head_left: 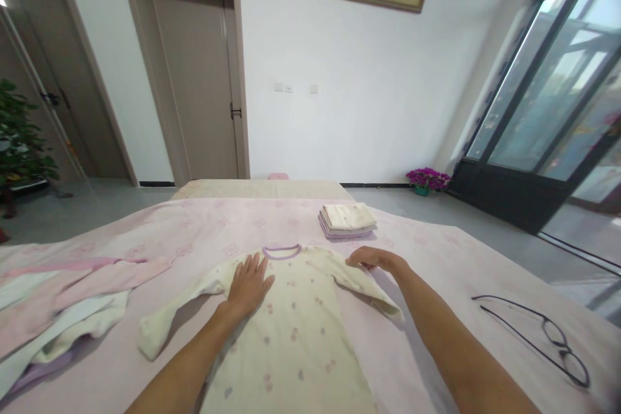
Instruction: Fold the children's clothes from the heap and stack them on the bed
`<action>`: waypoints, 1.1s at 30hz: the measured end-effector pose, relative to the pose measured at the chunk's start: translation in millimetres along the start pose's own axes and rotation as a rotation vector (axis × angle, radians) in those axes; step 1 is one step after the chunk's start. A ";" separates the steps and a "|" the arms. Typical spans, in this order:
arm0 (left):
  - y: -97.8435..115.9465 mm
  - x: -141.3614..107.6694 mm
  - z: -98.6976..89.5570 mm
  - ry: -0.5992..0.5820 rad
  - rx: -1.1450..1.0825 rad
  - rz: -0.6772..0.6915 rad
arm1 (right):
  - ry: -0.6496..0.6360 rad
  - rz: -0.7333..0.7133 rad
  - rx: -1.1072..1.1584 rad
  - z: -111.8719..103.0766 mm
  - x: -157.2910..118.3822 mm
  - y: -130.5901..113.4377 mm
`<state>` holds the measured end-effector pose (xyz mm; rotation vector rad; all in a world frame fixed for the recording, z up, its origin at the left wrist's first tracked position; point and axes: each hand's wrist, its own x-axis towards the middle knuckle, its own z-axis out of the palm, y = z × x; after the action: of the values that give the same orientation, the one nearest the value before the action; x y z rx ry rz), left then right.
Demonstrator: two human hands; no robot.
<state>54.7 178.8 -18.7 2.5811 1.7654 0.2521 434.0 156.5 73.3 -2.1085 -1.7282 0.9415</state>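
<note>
"Both hands are on the cream top, then?"

"Near enough. Left hand (250,288) lies flat on the shoulder, fingers stretched out and thumb apart, gripping nothing that I can see. Right hand (381,259) is bent downward with curled fingers at the upper part of the right sleeve (369,286); whether it pinches fabric, I can't tell."

"And how does the cream top (294,330) lie?"

"Spread flat on the pink cloth (417,349), between the forearms. Its long axis runs away from the wearer: purple collar (281,258) at the far end, body coming back toward the camera and out of view at the bottom."

"Which hand is nearer the collar?"

"The left, fingertips just beside it. The right is farther out, over the sleeve."

"Sleeves?"

"Both slant outward and back toward the wearer. The left sleeve (174,307) reaches out beyond the left forearm."

"Anything close by?"

"A folded stack (348,220) just beyond the right hand, and loose clothes (92,291) well to the left."
</note>
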 end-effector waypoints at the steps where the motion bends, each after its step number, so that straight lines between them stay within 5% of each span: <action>1: -0.2 0.5 2.4 0.007 0.015 -0.006 | -0.073 0.031 -0.003 -4.9 -3.2 5.8; 6: -1.8 0.2 6.9 0.027 0.053 -0.003 | -0.294 -0.048 0.248 -29.4 -7.9 27.2; 8: -2.3 0.3 8.7 0.035 0.063 -0.005 | -0.178 -0.086 0.287 -38.3 -4.0 31.1; 12: -3.5 0.8 12.7 0.048 0.067 -0.001 | 0.176 -0.042 0.003 -48.2 8.5 40.0; 22: -2.2 0.6 11.3 0.036 0.052 -0.015 | 0.196 0.179 -0.302 -38.4 -2.2 76.2; 28: -1.2 -0.4 8.3 0.025 0.033 -0.021 | 0.384 0.082 -0.527 -17.2 -5.1 25.7; 33: -2.1 0.6 10.0 0.038 0.026 -0.022 | 0.294 -0.248 -0.541 68.2 2.4 -48.8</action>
<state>54.3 181.0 -28.7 2.5901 1.8199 0.2826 353.9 157.9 48.7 -2.1081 -2.1791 0.0850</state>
